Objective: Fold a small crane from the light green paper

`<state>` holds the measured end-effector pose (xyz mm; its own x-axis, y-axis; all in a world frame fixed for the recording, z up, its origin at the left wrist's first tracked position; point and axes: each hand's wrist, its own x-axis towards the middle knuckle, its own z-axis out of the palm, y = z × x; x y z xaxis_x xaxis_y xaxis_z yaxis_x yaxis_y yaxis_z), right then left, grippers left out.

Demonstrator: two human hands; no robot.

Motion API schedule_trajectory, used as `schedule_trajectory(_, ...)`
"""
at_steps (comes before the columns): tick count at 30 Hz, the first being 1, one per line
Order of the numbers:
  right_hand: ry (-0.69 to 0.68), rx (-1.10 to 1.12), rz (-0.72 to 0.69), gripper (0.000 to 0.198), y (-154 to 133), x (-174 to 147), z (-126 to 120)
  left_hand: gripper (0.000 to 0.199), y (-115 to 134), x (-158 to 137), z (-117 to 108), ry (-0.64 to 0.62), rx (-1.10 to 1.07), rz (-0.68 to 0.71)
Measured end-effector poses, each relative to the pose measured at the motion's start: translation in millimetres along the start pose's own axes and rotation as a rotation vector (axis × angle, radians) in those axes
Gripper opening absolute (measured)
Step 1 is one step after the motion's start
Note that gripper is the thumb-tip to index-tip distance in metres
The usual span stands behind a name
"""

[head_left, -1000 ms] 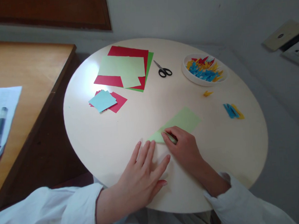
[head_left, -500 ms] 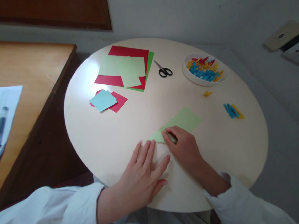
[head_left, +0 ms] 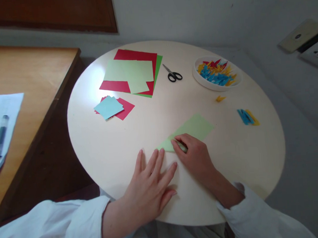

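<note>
The smooth, round surface [head_left: 103,141] is partly hidden at its near edge by cloth sleeves [head_left: 81,222]. The left grip [head_left: 144,190] rests flat, fingers apart, at the left end of the central pale green paper [head_left: 195,126]. The right grip [head_left: 195,156] clamps its near edge; fingertip contact is obscured. Black-handled scissors [head_left: 171,73] lie far.

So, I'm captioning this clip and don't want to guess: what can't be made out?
All in the head view:
Part of the pale green strip: behind the right hand.
Any wording on the white sheet: too small; the picture's left edge cuts the sheet off.
White dish: much of its floor lies under paper pieces.
Middle of the red sheet: under light green paper.
</note>
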<state>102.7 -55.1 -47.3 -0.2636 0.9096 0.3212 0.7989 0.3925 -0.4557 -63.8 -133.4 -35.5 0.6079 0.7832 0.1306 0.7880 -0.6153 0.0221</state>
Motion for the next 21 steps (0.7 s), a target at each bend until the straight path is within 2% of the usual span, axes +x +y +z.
schedule_trajectory(3, 0.008, 0.025, 0.047, 0.012, -1.0, 0.3, -0.9, 0.050, -0.2, 0.2, -0.3, -0.002, 0.003, 0.000)
schedule_trajectory(7, 0.017, 0.041, 0.090, 0.022, -1.7, 0.3, -1.8, 0.050, -0.1, 0.3, -0.9, -0.007, 0.019, 0.004)
schedule_trajectory(13, 0.021, 0.022, 0.060, 0.011, -0.9, -0.4, -1.0, 0.051, 0.6, 0.9, -0.8, -0.006, 0.005, 0.001)
schedule_trajectory(21, 0.030, 0.012, 0.045, 0.011, -0.5, 0.3, -0.1, 0.051, 0.7, 0.2, -0.6, -0.007, 0.013, -0.004)
